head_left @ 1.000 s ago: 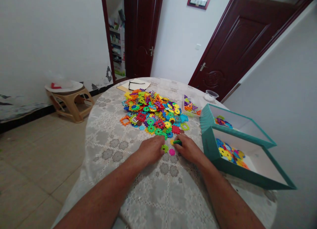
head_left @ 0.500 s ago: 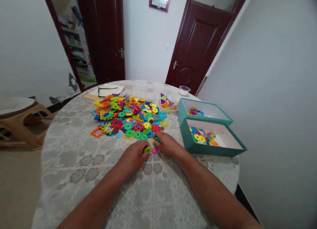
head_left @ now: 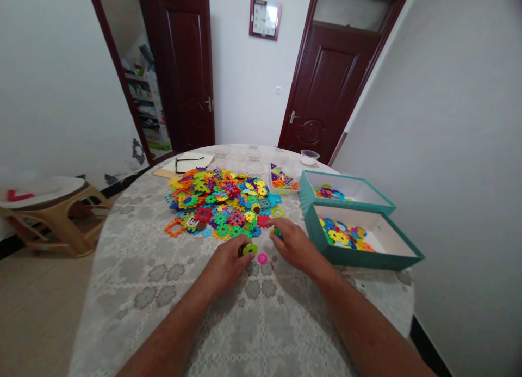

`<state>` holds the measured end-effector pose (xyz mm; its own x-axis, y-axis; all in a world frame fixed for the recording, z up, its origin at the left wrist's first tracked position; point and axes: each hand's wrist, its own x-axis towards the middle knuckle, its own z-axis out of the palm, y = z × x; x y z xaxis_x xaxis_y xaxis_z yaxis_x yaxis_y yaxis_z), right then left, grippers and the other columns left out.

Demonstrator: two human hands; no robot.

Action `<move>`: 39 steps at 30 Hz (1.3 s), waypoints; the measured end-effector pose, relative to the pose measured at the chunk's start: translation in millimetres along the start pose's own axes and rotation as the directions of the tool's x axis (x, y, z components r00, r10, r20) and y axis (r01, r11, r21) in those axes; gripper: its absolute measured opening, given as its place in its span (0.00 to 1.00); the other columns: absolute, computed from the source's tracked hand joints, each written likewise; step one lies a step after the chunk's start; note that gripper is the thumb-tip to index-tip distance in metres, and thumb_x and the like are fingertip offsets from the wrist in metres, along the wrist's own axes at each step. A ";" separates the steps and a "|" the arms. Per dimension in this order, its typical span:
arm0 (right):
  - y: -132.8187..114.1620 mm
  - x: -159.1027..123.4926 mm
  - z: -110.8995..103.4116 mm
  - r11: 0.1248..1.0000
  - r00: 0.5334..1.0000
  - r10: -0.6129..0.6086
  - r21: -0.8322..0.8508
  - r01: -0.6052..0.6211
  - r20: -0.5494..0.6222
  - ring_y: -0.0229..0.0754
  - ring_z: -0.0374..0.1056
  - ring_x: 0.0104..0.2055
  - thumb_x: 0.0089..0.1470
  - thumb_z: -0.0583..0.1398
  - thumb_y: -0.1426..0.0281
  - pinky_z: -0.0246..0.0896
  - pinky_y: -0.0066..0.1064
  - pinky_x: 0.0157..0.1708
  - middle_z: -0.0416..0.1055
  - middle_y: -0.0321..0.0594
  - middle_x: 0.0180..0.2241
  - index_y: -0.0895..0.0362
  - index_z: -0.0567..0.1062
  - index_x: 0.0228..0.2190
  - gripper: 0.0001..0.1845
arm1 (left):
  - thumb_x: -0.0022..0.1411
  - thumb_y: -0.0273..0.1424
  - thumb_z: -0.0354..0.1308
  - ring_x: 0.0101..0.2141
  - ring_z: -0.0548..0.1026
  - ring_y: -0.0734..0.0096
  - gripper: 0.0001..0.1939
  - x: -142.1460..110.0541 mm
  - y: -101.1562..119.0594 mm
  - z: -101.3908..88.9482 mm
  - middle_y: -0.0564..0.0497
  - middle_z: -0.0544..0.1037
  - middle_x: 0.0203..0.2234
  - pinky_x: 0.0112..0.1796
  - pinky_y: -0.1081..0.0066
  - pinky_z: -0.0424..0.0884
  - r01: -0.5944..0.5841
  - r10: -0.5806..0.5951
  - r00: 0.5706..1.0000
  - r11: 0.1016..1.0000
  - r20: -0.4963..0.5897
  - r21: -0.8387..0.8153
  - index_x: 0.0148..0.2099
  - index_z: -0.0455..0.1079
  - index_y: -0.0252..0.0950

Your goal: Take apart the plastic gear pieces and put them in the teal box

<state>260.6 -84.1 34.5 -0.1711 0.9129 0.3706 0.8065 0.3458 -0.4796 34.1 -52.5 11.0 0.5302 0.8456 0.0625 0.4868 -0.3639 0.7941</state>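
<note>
My left hand (head_left: 229, 264) is closed on a lime-green notched plastic disc (head_left: 250, 249), held just above the tablecloth at the near edge of the pile. A pink disc (head_left: 262, 258) lies flat on the cloth between my two hands. My right hand (head_left: 292, 243) is curled, with a small green and yellow piece (head_left: 277, 233) between its thumb and fingers; it looks like a notched disc, partly hidden. Beyond both hands spreads a pile of colourful interlocking plastic pieces (head_left: 220, 200), round and square.
Two teal boxes (head_left: 359, 261) at the right hold more pieces. Behind the pile stand a clear tray (head_left: 285, 191) of small pieces and a clear bowl (head_left: 309, 157). Black glasses (head_left: 190, 159) rest on paper at the back left. A stool (head_left: 61, 214) is beside the table.
The camera view has tilted up and shifted left. My right hand has drawn rightward, away from the pink disc and my left hand, which still holds the lime-green disc.
</note>
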 end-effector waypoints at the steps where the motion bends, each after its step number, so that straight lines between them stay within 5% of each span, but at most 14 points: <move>1: 2.9 -1.0 -10.7 0.999 0.997 -0.012 -0.042 0.009 -0.070 0.48 0.70 0.53 0.63 0.56 0.74 0.62 0.38 0.56 0.75 0.47 0.49 0.53 0.75 0.49 0.14 | 0.64 0.32 0.55 0.30 0.69 0.69 0.03 -1.0 0.3 -0.2 0.55 0.71 0.27 0.32 0.70 0.62 0.010 -0.010 1.000 1.000 0.009 -0.026 0.37 0.66 0.40; 4: 24.3 -6.8 -43.1 0.965 0.960 0.011 -0.248 -0.084 -0.280 0.51 0.70 0.50 0.64 0.55 0.72 0.63 0.40 0.54 0.74 0.48 0.44 0.54 0.76 0.45 0.11 | 0.62 0.30 0.55 0.30 0.69 0.70 0.01 -2.4 -0.9 -0.3 0.55 0.71 0.26 0.31 0.72 0.62 0.039 -0.036 0.999 0.993 0.026 -0.109 0.37 0.66 0.39; 9: 72.4 -19.6 -70.6 0.776 0.863 0.070 -0.516 -0.361 -0.500 0.54 0.69 0.46 0.64 0.57 0.69 0.64 0.43 0.48 0.73 0.51 0.41 0.57 0.76 0.43 0.09 | 0.58 0.28 0.56 0.29 0.68 0.71 0.03 1.5 -4.8 1.7 0.55 0.71 0.26 0.29 0.73 0.60 0.046 -0.041 0.999 0.969 0.024 -0.242 0.37 0.68 0.38; 13: 65.0 -17.4 -66.2 0.823 0.857 -0.048 -0.507 -0.257 -0.512 0.56 0.68 0.49 0.64 0.57 0.70 0.63 0.47 0.52 0.74 0.52 0.41 0.59 0.76 0.42 0.09 | 0.57 0.29 0.60 0.30 0.68 0.72 0.09 2.6 -6.4 8.1 0.55 0.70 0.28 0.30 0.73 0.61 0.017 -0.018 1.000 0.954 0.001 -0.299 0.42 0.71 0.38; 16: 26.2 -13.3 -47.4 0.950 0.887 -0.110 -0.309 -0.038 -0.448 0.50 0.70 0.45 0.67 0.56 0.70 0.65 0.42 0.50 0.74 0.48 0.40 0.57 0.75 0.43 0.08 | 0.57 0.31 0.65 0.29 0.69 0.73 0.18 0.3 -6.9 14.6 0.55 0.70 0.31 0.30 0.74 0.63 0.029 -0.029 1.000 0.920 0.007 -0.390 0.50 0.72 0.38; 19: -16.3 -15.4 -17.8 0.993 0.974 -0.118 -0.006 0.119 -0.193 0.43 0.71 0.38 0.67 0.58 0.69 0.67 0.35 0.42 0.74 0.43 0.41 0.55 0.75 0.48 0.10 | 0.56 0.31 0.66 0.28 0.69 0.76 0.26 -2.8 -6.3 19.0 0.54 0.71 0.33 0.29 0.75 0.64 0.026 -0.006 0.999 0.872 0.042 -0.489 0.57 0.70 0.39; 22: -40.1 -20.8 9.0 0.972 0.988 -0.152 0.186 0.143 0.036 0.43 0.72 0.43 0.66 0.59 0.71 0.65 0.34 0.45 0.75 0.41 0.41 0.53 0.76 0.46 0.09 | 0.56 0.28 0.65 0.28 0.70 0.76 0.32 -5.1 -5.1 20.1 0.55 0.72 0.32 0.30 0.75 0.66 -0.002 0.045 0.997 0.832 0.063 -0.555 0.63 0.67 0.40; 27: -37.9 -21.7 20.1 0.956 0.993 -0.081 0.289 0.053 0.085 0.43 0.73 0.43 0.67 0.58 0.70 0.65 0.34 0.46 0.76 0.39 0.40 0.52 0.79 0.41 0.08 | 0.54 0.26 0.66 0.29 0.72 0.76 0.35 -6.0 -3.3 18.2 0.55 0.74 0.34 0.30 0.75 0.68 -0.032 0.061 0.998 0.843 0.036 -0.537 0.65 0.68 0.41; 30: -27.4 -17.1 4.8 0.972 0.999 -0.040 0.232 0.041 -0.009 0.44 0.73 0.43 0.67 0.59 0.68 0.65 0.34 0.45 0.77 0.40 0.40 0.52 0.79 0.42 0.08 | 0.57 0.30 0.67 0.28 0.74 0.74 0.29 -4.8 -2.4 12.6 0.54 0.75 0.33 0.31 0.72 0.70 -0.057 0.072 0.997 0.840 0.006 -0.540 0.61 0.71 0.40; 33: -9.0 -13.2 -22.6 0.999 0.977 -0.013 0.040 0.022 -0.211 0.46 0.72 0.43 0.68 0.58 0.64 0.66 0.36 0.46 0.76 0.43 0.41 0.53 0.78 0.44 0.10 | 0.63 0.34 0.62 0.30 0.77 0.70 0.16 -2.2 -5.4 2.1 0.53 0.76 0.30 0.34 0.69 0.73 -0.067 -0.001 0.990 0.879 -0.141 -0.471 0.52 0.74 0.38; 36: 23.6 -14.7 -51.6 0.961 0.910 -0.071 -0.272 -0.047 -0.409 0.49 0.71 0.44 0.67 0.57 0.65 0.65 0.40 0.48 0.75 0.46 0.40 0.54 0.77 0.43 0.11 | 0.65 0.33 0.60 0.35 0.78 0.66 0.10 1.4 -15.0 -7.8 0.51 0.79 0.33 0.39 0.66 0.73 0.000 -0.082 0.939 0.971 -0.334 -0.238 0.48 0.76 0.37; 39: 61.6 -20.5 -72.6 0.838 0.852 -0.103 -0.506 -0.203 -0.513 0.53 0.69 0.44 0.65 0.55 0.67 0.64 0.43 0.48 0.74 0.50 0.39 0.56 0.77 0.41 0.11 | 0.64 0.28 0.60 0.40 0.78 0.63 0.11 3.4 -27.2 -10.7 0.48 0.81 0.38 0.45 0.64 0.72 0.069 -0.045 0.923 0.996 -0.381 0.049 0.49 0.76 0.37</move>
<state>354.9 -97.2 55.1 0.0614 0.6315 0.7730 0.9972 -0.0057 -0.0745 15.3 -35.5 -3.9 0.2031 0.9461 0.2522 0.5555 -0.3235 0.7660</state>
